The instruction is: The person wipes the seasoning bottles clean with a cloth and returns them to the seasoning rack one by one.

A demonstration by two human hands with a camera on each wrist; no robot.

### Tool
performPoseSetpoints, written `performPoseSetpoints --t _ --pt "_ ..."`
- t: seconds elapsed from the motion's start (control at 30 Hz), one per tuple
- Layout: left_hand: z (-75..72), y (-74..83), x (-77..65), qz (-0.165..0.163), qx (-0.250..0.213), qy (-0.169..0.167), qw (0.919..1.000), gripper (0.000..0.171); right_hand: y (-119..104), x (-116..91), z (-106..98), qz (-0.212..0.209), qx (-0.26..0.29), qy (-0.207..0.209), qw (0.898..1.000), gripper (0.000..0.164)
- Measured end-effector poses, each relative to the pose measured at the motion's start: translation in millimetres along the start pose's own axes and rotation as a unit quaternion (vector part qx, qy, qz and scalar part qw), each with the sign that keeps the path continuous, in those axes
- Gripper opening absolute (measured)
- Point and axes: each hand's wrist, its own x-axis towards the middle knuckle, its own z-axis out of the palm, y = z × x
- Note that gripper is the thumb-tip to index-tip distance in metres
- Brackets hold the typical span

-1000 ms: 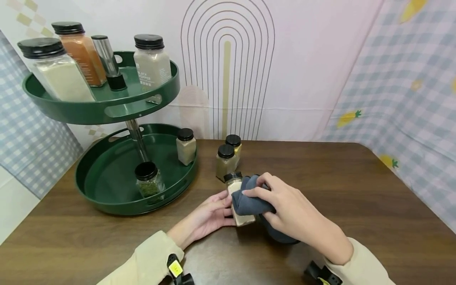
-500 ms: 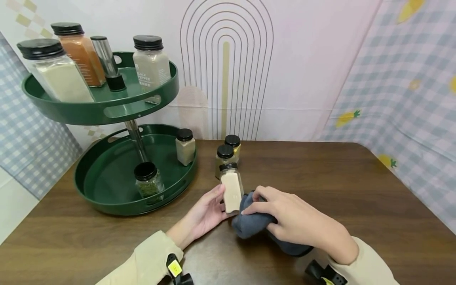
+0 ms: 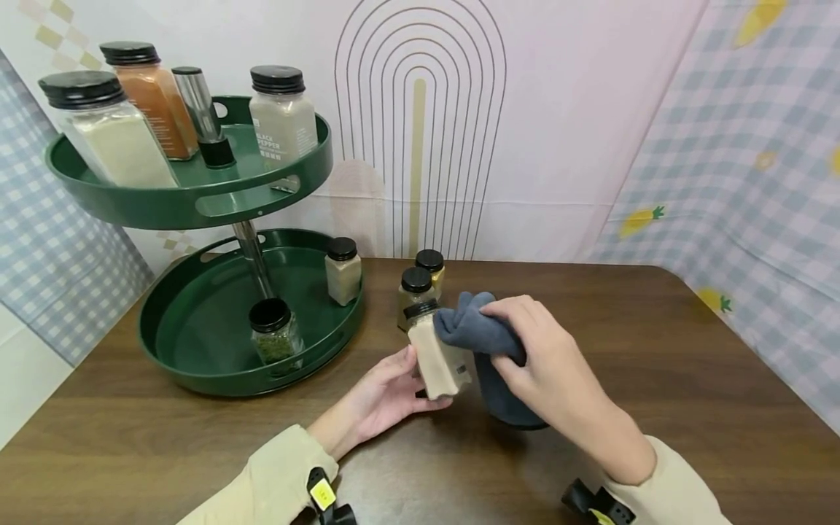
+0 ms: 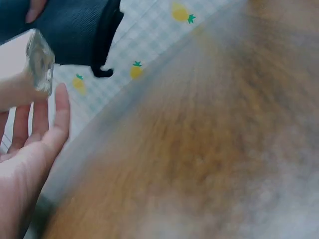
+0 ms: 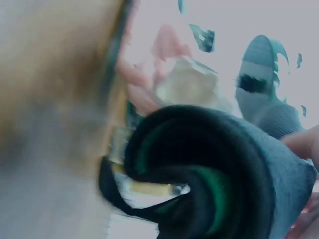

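A square glass spice jar (image 3: 434,357) of pale powder, black-capped, leans to the left in my left hand (image 3: 387,390). The thumb and fingers grip its side and lower end; in the left wrist view the jar's base (image 4: 42,64) faces right, above the fingers. My right hand (image 3: 547,372) pinches a dark blue-grey cloth (image 3: 479,328), whose upper part touches the jar near its cap. The rest of the cloth hangs down to the right. In the right wrist view the cloth (image 5: 214,149) appears as a folded roll, with the jar (image 5: 189,84) blurred behind it.
Two black-capped jars (image 3: 415,288) stand behind the held jar. At left rises a two-tier green tray stand (image 3: 216,383), with large jars and a metal cylinder (image 3: 200,109) on top and two small jars (image 3: 343,273) below. A brown wooden table (image 3: 623,328) extends right.
The cloth first came off the jar, down to the right, then rose against its upper part. The jar has turned in my left hand, from tilted to more upright and back to tilted.
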Motion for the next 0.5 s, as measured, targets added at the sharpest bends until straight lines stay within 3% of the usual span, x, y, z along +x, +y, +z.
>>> performPoseSetpoints --t 0.13,0.37,0.5 --pt "-0.6 -1.2 -0.9 -0.004 0.041 -0.013 0.9991 0.045 -4.4 -2.1 15.0 -0.046 -0.006 0.020 0.999 0.051" --pt "0.5 0.4 -0.3 -0.015 0.044 0.032 0.9984 0.051 -5.9 -7.0 22.9 -0.038 -0.005 -0.080 0.996 0.068" --pt "1.6 -0.2 0.3 -0.014 0.055 0.039 0.9976 0.056 -5.1 -8.2 22.9 -0.047 -0.009 -0.094 0.994 0.070"
